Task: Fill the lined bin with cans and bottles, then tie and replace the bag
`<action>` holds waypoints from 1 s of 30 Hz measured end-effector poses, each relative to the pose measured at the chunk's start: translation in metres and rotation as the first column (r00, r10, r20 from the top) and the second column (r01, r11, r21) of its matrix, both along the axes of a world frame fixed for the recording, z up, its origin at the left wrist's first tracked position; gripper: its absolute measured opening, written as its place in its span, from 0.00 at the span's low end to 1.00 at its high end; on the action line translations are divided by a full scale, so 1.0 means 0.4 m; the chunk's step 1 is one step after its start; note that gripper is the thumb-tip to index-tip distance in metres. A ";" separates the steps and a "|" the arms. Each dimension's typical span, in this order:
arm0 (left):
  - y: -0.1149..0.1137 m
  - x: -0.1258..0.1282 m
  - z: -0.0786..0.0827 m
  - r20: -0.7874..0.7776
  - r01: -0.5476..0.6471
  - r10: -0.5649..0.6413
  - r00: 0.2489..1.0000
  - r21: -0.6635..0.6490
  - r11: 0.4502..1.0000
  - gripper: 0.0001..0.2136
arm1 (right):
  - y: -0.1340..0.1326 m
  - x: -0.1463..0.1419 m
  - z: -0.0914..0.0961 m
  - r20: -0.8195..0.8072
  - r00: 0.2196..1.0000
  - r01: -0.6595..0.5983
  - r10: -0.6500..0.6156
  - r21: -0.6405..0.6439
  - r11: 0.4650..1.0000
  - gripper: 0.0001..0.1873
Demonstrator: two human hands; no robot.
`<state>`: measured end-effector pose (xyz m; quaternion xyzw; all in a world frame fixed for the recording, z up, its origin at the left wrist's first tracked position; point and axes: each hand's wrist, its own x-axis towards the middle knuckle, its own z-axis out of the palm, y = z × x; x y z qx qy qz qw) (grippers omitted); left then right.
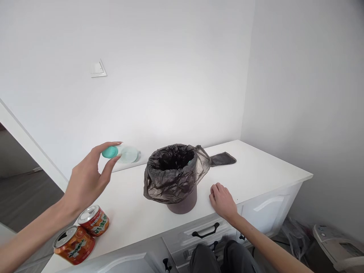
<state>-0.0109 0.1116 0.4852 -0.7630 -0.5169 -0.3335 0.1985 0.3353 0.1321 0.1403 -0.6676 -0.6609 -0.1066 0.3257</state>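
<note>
Between the thumb and fingers of my left hand (88, 176) is a small clear plastic bottle (128, 155) with a teal cap. It is tilted, cap toward my palm, its base pointing right in the air above the countertop. To the right of it stands a dark bin (183, 204) lined with a black plastic bag (170, 185) folded over the rim. Curled fingers of my right hand (223, 201) rest on the white top, right of the bin, with nothing visible in them. Two orange drink cans (75, 246) (95, 222) stand below my left forearm.
The white cabinet top (264, 170) meets the wall behind. A flat piece of black bag (223, 159) trails right of the bin. Black drawer handles (206, 230) face my knees. A light-coloured appliance (338, 246) and clear plastic wrap (295, 237) lie on the floor at right.
</note>
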 end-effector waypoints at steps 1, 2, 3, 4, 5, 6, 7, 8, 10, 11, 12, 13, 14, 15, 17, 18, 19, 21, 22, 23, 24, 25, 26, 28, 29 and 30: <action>-0.008 0.026 -0.001 0.041 0.061 -0.063 0.997 0.063 0.996 0.19 | 0.001 0.000 -0.001 0.004 1.000 0.003 -0.003 0.001 1.000 0.08; -0.012 0.050 -0.002 0.073 0.117 -0.126 0.989 0.118 0.986 0.18 | 0.002 0.001 -0.002 0.009 1.000 0.007 -0.007 0.003 1.000 0.08; -0.012 0.071 -0.002 0.094 0.168 -0.185 0.978 0.166 0.972 0.18 | 0.003 0.001 -0.003 0.012 1.000 0.009 -0.009 0.007 1.000 0.08; -0.010 0.089 0.000 0.106 0.220 -0.244 0.964 0.201 0.955 0.17 | 0.004 0.001 -0.004 0.013 1.000 0.012 -0.012 0.012 1.000 0.08; -0.005 0.106 0.004 0.112 0.271 -0.300 0.947 0.219 0.937 0.17 | 0.005 0.000 -0.005 0.012 1.000 0.014 -0.014 0.018 1.000 0.08; 0.000 0.122 0.009 0.117 0.320 -0.351 0.929 0.220 0.922 0.16 | 0.007 0.000 -0.006 0.010 1.000 0.015 -0.015 0.023 1.000 0.08; 0.006 0.136 0.016 0.125 0.363 -0.393 0.911 0.210 0.908 0.16 | 0.008 0.000 -0.007 0.007 1.000 0.015 -0.015 0.026 1.000 0.08; 0.011 0.151 0.023 0.136 0.397 -0.425 0.895 0.195 0.897 0.15 | 0.009 -0.001 -0.008 0.005 1.000 0.015 -0.016 0.024 1.000 0.08; 0.018 0.178 0.034 0.168 0.441 -0.459 0.873 0.133 0.888 0.13 | 0.013 -0.001 -0.011 0.007 1.000 0.019 -0.019 0.016 1.000 0.08; 0.021 0.192 0.037 0.187 0.454 -0.463 0.866 0.089 0.886 0.13 | 0.014 0.000 -0.013 0.012 1.000 0.020 -0.020 0.013 1.000 0.08; 0.025 0.205 0.038 0.206 0.467 -0.464 0.862 0.038 0.884 0.13 | 0.016 0.001 -0.015 0.018 1.000 0.021 -0.021 0.012 1.000 0.08; 0.029 0.217 0.036 0.227 0.478 -0.462 0.857 -0.018 0.878 0.13 | 0.018 0.002 -0.017 0.024 0.999 0.022 -0.022 0.013 1.000 0.07; 0.036 0.229 0.031 0.246 0.490 -0.460 0.853 -0.073 0.869 0.13 | 0.019 0.003 -0.019 0.028 0.999 0.021 -0.022 0.016 1.000 0.07; 0.044 0.241 0.024 0.260 0.499 -0.458 0.850 -0.121 0.858 0.13 | 0.020 0.004 -0.020 0.031 0.999 0.020 -0.021 0.017 1.000 0.07; 0.064 0.262 0.004 0.268 0.507 -0.450 0.852 -0.206 0.837 0.14 | 0.019 0.004 -0.019 0.032 0.999 0.019 -0.019 0.013 1.000 0.07; 0.076 0.272 -0.008 0.262 0.506 -0.446 0.856 -0.240 0.828 0.14 | 0.018 0.003 -0.016 0.032 0.999 0.019 -0.019 0.010 1.000 0.07; 0.089 0.282 -0.021 0.251 0.504 -0.445 0.860 -0.272 0.820 0.14 | 0.016 0.002 -0.013 0.032 0.999 0.019 -0.019 0.007 1.000 0.07; 0.113 0.298 -0.048 0.214 0.497 -0.450 0.867 -0.330 0.802 0.14 | 0.012 -0.001 -0.005 0.038 0.999 0.019 -0.019 0.007 1.000 0.07; 0.124 0.305 -0.061 0.188 0.491 -0.453 0.871 -0.359 0.794 0.15 | 0.010 -0.002 -0.001 0.043 0.999 0.020 -0.021 0.011 1.000 0.07; 0.135 0.310 -0.073 0.158 0.480 -0.457 0.876 -0.388 0.787 0.15 | 0.009 -0.003 0.002 0.047 0.999 0.021 -0.022 0.014 1.000 0.07; 0.145 0.315 -0.084 0.126 0.466 -0.458 0.880 -0.417 0.780 0.15 | 0.007 -0.004 0.004 0.050 0.999 0.022 -0.023 0.014 1.000 0.07; 0.155 0.318 -0.093 0.095 0.449 -0.458 0.884 -0.444 0.775 0.16 | 0.006 -0.004 0.005 0.051 0.998 0.024 -0.024 0.012 1.000 0.07; 0.165 0.320 -0.100 0.067 0.434 -0.459 0.886 -0.469 0.769 0.16 | 0.006 -0.003 0.006 0.051 0.998 0.025 -0.026 0.008 1.000 0.07; 0.186 0.324 -0.111 0.022 0.415 -0.472 0.882 -0.510 0.753 0.17 | 0.005 -0.002 0.005 0.053 0.998 0.025 -0.025 -0.001 1.000 0.07; 0.198 0.325 -0.114 -0.003 0.413 -0.487 0.873 -0.527 0.743 0.17 | 0.005 -0.001 0.005 0.056 0.998 0.023 -0.023 -0.003 1.000 0.07; 0.210 0.326 -0.116 -0.029 0.413 -0.508 0.861 -0.542 0.732 0.18 | 0.004 0.000 0.004 0.060 0.998 0.021 -0.021 -0.002 1.000 0.07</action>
